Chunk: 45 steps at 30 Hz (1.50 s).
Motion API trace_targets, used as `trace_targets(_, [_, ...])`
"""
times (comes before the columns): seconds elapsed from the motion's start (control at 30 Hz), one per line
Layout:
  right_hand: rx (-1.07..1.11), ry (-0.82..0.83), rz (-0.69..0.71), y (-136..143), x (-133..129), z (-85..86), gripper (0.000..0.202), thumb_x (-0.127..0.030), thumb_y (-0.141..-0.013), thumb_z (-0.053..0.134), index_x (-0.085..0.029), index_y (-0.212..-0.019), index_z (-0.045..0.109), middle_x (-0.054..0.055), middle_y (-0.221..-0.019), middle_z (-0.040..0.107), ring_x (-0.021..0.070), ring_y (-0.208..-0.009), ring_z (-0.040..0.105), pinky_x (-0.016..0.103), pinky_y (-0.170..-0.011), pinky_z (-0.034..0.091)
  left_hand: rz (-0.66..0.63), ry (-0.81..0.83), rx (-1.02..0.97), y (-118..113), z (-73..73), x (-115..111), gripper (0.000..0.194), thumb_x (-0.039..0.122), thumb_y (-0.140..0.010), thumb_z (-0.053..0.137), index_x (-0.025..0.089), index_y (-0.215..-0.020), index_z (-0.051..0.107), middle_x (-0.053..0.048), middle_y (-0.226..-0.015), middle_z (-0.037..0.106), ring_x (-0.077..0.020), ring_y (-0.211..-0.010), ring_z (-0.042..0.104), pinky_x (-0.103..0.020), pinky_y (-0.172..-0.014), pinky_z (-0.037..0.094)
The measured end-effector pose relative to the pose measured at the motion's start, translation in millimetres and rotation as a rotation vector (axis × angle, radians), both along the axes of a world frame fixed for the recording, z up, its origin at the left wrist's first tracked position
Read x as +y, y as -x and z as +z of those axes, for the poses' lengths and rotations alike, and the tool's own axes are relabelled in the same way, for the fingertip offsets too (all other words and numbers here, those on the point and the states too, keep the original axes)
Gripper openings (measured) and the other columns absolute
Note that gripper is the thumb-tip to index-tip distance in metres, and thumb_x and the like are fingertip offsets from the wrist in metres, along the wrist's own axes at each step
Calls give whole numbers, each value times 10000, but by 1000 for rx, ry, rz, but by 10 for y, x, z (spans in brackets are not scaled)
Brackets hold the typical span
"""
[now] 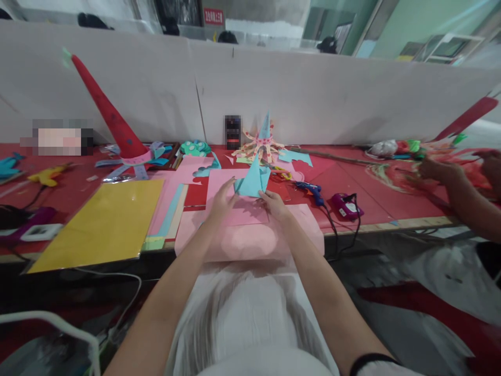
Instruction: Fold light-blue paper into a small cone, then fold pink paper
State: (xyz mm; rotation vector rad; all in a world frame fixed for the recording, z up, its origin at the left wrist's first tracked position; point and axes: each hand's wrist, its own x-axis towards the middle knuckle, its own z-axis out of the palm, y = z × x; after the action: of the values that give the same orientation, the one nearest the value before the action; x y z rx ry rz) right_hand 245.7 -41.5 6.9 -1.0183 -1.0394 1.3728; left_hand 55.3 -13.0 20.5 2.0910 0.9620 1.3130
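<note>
While both hands point(222, 202) point(275, 205) hold blue paper point(252, 183), pink paper point(250, 216) lies beneath.

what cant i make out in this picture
All in the head view:
Folded blue paper: its back faces away from the camera.
Dark upright object: details pixelated.
Red sign: lettering too small.
Right purple box: label too small to read.
Co-worker's rightmost hand: arm cut off by the right edge.
</note>
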Motion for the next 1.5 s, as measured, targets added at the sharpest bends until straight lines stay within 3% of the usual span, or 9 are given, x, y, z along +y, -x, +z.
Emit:
trace_targets(0.13, [-133, -38, 23, -6, 30, -55, 384, -520, -629, 631, -157, -697, 527, 11, -531, 609, 97, -449, 524, 191, -425, 350, -25, 363, -147, 40, -39, 95, 507, 387, -761, 532, 168, -1211, 452, -118, -1252, 485, -218, -1088, 508, -329, -882, 435])
trace_targets(0.27, [-256, -89, -2, -3, 14, -41, 386, -531, -643, 604, -153, -685, 540, 7, -561, 607, 94, -474, 504, 200, -456, 353, 14, 482, -245, 51, -43, 133, 607, 350, -702, 615, 182, -1244, 400, -129, -1291, 440, -213, -1054, 535, -308, -839, 460])
trace_targets(0.47, [-304, -122, 4, 23, -14, 24, 392, -539, -640, 592, -153, -699, 556, 0, -593, 587, 112, -526, 507, 224, -508, 377, -95, 816, -149, 47, 3, 121, 527, 396, -713, 597, 127, -1141, 448, -119, -875, 659, -202, -649, 649, -297, -551, 523])
trace_targets(0.67, [-336, -137, -8, 14, 7, -10, 377, -517, -640, 602, -149, -713, 567, -10, -611, 561, 102, -534, 485, 228, -529, 381, -88, 830, -143, 67, 21, 104, 432, 375, -676, 644, 139, -1005, 494, -81, -760, 672, -176, -619, 647, -235, -509, 509])
trace_targets(0.9, [-293, -107, 9, 19, -9, 19, 396, -538, -605, 629, -164, -709, 552, -17, -567, 558, 106, -505, 498, 222, -490, 381, -117, 872, -156, 90, -4, 129, 383, 381, -777, 511, 134, -1067, 468, -65, -743, 674, -206, -680, 656, -275, -555, 505])
trace_targets(1.1, [-50, -6, 5, 43, 4, -6, 465, -614, -669, 519, -159, -757, 563, 12, -558, 578, 109, -466, 528, 219, -458, 395, -169, 774, -170, 113, -25, 126, 382, 399, -737, 548, 127, -1005, 519, -35, -719, 668, -182, -688, 650, -275, -647, 501])
trace_targets(1.23, [-107, -44, 35, 39, 2, -14, 400, -492, -581, 672, -162, -793, 593, -5, -604, 602, 102, -490, 530, 221, -499, 421, -105, 757, -175, 103, -30, 128, 391, 395, -717, 575, 116, -984, 522, -33, -698, 653, -183, -620, 638, -312, -630, 503])
trace_targets(1.3, [-131, -86, 28, 33, -3, -21, 368, -463, -600, 667, -161, -800, 602, -5, -646, 615, 101, -519, 531, 223, -522, 427, -75, 741, -163, 95, -28, 130, 390, 387, -693, 606, 109, -959, 539, -45, -719, 651, -177, -612, 629, -306, -624, 500])
trace_targets(1.5, [-117, -152, 15, 21, 18, -71, 322, -413, -631, 659, -154, -817, 618, 12, -722, 641, 127, -620, 563, 259, -606, 455, -167, 668, -121, 93, 13, 99, 399, 399, -614, 672, 112, -885, 612, -96, -885, 659, -194, -763, 606, -301, -702, 482])
